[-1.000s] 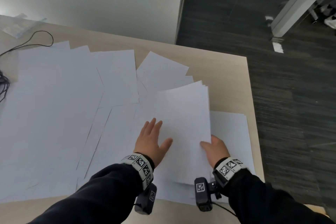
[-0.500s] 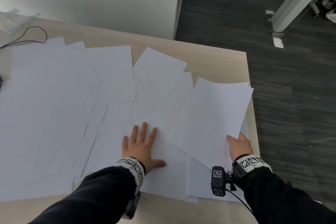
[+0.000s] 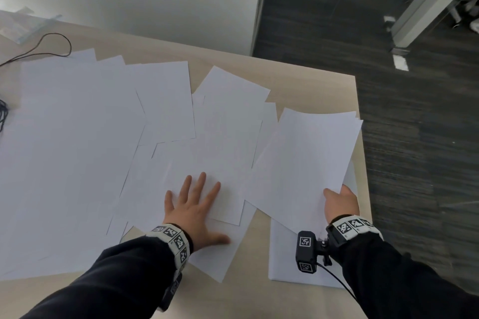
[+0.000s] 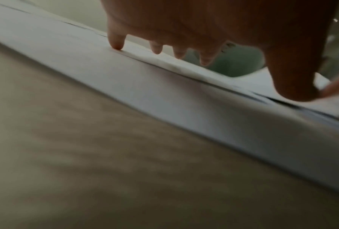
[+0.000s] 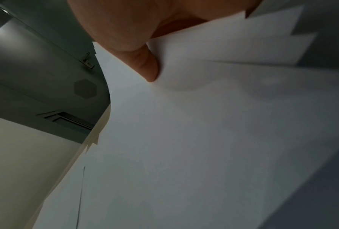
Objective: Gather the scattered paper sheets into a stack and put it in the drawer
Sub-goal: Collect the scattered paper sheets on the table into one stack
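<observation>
Many white paper sheets (image 3: 77,137) lie scattered and overlapping across the wooden table (image 3: 311,85). My right hand (image 3: 340,203) pinches the near corner of a thin stack of sheets (image 3: 305,163), held lifted and tilted over the table's right side; the right wrist view shows the thumb (image 5: 148,68) on the stack (image 5: 184,139). My left hand (image 3: 195,208) lies flat with fingers spread on a sheet (image 3: 223,163) near the table's front; its fingertips (image 4: 116,45) press the paper (image 4: 164,100). No drawer is in view.
A black cable (image 3: 39,52) loops at the table's back left beside a clear plastic sleeve (image 3: 23,26). One sheet (image 3: 285,259) lies under my right wrist at the front right corner. Dark carpet floor (image 3: 414,163) drops off past the right edge.
My right hand carried the held stack from the middle out to the right and tilted it. My left hand slid left and nearer, fingers spreading flat on a loose sheet.
</observation>
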